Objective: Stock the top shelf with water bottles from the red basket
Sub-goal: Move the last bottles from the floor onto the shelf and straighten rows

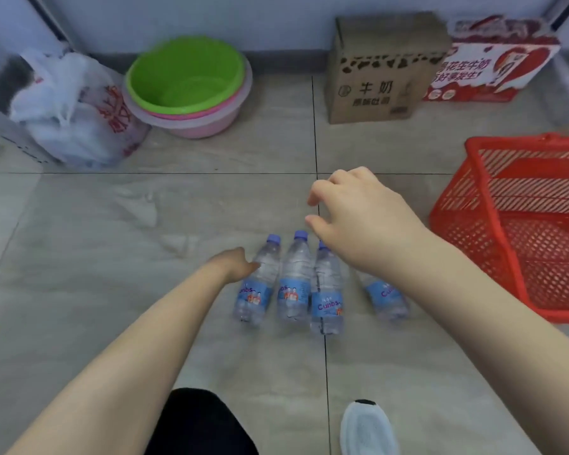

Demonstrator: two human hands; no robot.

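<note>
Several clear water bottles with blue labels and purple caps stand on the tiled floor. My left hand (235, 264) reaches down and touches the side of the leftmost bottle (257, 284); its fingers are mostly hidden. A second bottle (293, 280) and a third bottle (326, 293) stand close beside it. A further bottle (386, 298) is partly hidden under my right forearm. My right hand (358, 211) hovers above the bottles with fingers loosely curled and holds nothing. The red basket (519, 224) sits empty on the floor to the right.
Stacked green and pink basins (188, 90) and a white plastic bag (76, 110) sit at the back left by the wall. A brown carton (381, 67) and a red-and-white box (493, 60) stand at the back right. My white shoe (368, 428) is at the bottom.
</note>
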